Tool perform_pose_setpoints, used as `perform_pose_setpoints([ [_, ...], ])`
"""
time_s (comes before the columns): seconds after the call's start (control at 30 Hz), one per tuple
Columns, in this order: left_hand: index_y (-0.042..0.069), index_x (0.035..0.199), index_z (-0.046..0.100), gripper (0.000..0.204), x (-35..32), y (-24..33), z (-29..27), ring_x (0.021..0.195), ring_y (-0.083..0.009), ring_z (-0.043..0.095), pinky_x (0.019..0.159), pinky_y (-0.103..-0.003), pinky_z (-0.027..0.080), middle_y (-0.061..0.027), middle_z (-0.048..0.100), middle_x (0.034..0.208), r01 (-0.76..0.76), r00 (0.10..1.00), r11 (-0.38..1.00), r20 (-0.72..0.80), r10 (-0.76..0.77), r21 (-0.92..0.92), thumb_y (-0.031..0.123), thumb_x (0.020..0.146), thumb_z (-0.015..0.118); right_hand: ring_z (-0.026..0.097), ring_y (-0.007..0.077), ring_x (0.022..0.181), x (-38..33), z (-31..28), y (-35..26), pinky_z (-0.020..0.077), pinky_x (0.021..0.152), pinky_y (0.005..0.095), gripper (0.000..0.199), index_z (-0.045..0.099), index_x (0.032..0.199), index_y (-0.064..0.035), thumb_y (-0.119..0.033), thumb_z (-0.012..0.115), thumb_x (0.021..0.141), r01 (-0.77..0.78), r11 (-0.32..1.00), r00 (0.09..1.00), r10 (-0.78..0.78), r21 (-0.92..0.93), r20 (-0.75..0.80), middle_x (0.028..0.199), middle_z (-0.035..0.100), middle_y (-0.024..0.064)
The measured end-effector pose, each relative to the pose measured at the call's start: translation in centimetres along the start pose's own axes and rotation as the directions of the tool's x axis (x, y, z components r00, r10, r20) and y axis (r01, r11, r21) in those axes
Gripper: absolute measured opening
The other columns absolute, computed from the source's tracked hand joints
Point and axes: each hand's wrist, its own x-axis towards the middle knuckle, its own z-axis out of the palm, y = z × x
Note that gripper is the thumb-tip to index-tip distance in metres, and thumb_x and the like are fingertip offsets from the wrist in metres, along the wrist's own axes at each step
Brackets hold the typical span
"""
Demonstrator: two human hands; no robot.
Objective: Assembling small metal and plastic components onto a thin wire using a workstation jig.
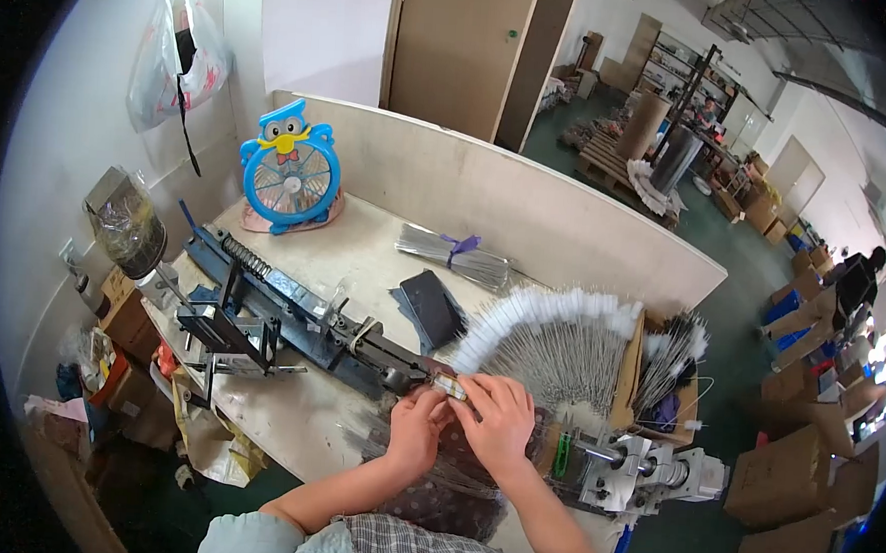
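Observation:
My left hand (417, 427) and my right hand (498, 420) meet at the front of the workbench (365, 242). Together they pinch a small metal part (449, 385) with thin wires at the end of a long dark machine rail (291, 309). A wide fan of white-tipped wire brushes (551, 327) lies just behind my hands. A bundle of bare wires (452, 477) lies under my wrists.
A blue bird-shaped fan (290, 168) stands at the back left. A tied bundle of wires (454, 255) and a black phone (431, 308) lie mid-table. A metal motor unit (643, 472) sits at the right. Cardboard boxes (793, 475) stand on the floor; a person (853, 283) is far right.

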Motion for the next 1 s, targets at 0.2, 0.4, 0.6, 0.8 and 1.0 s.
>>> perform_pose_setpoints([
  [0.2,-0.001,0.1,0.057,0.015,-0.2,-0.1,0.4,0.083,-0.0138,0.059,0.076,-0.027,0.047,-0.0071,0.061,0.094,-0.047,0.998,0.993,-0.024,0.05,0.109,0.006,0.087,0.055,0.056,0.0176,0.087,0.0,-0.3,0.4,0.0417,0.073,0.0321,0.023,0.07,0.089,-0.016,-0.019,0.073,0.067,0.044,0.999,0.999,-0.044,0.011,0.008,0.092,0.062,-0.0023],
  [0.4,0.004,0.089,0.055,0.004,-0.8,0.7,2.6,0.072,-0.0107,0.055,0.072,-0.028,0.045,-0.001,0.056,0.08,-0.046,0.993,0.99,-0.104,0.06,0.132,0.007,0.087,0.056,0.056,0.0184,0.088,0.4,-0.8,0.4,0.0421,0.074,0.0332,0.024,0.07,0.091,-0.0156,-0.019,0.073,0.067,0.046,0.999,0.998,-0.048,0.029,0.052,0.093,0.062,-0.0013],
  [0.6,0.006,0.096,0.057,0.013,-0.1,0.0,0.2,0.082,-0.0138,0.059,0.078,-0.03,0.046,-0.0035,0.06,0.09,-0.015,0.998,1.0,-0.064,0.013,-0.021,0.016,0.088,0.055,0.056,0.0202,0.09,0.8,-0.2,-0.2,0.0425,0.075,0.0336,0.027,0.07,0.093,-0.0138,-0.02,0.074,0.067,0.053,0.996,0.998,-0.056,0.076,0.036,0.094,0.063,-0.0004],
  [0.8,0.007,0.094,0.057,0.017,-0.2,-0.1,0.5,0.086,-0.0162,0.059,0.08,-0.033,0.046,-0.0031,0.06,0.088,0.001,0.998,0.997,-0.063,-0.006,-0.08,0.023,0.09,0.052,0.057,0.0199,0.09,1.1,0.2,-0.5,0.0429,0.075,0.033,0.028,0.07,0.092,-0.0129,-0.02,0.075,0.065,0.013,0.999,1.0,-0.014,0.034,0.025,0.092,0.063,-0.0004],
  [1.0,0.006,0.092,0.058,0.014,-0.6,-0.2,1.0,0.085,-0.0153,0.058,0.078,-0.033,0.046,-0.0028,0.06,0.089,-0.036,0.992,0.998,-0.119,0.041,0.045,0.019,0.09,0.053,0.056,0.0185,0.089,0.5,0.0,-0.1,0.0429,0.074,0.0321,0.027,0.071,0.091,-0.0139,-0.02,0.075,0.065,0.058,0.998,0.998,-0.059,0.03,0.009,0.091,0.063,-0.0017],
])
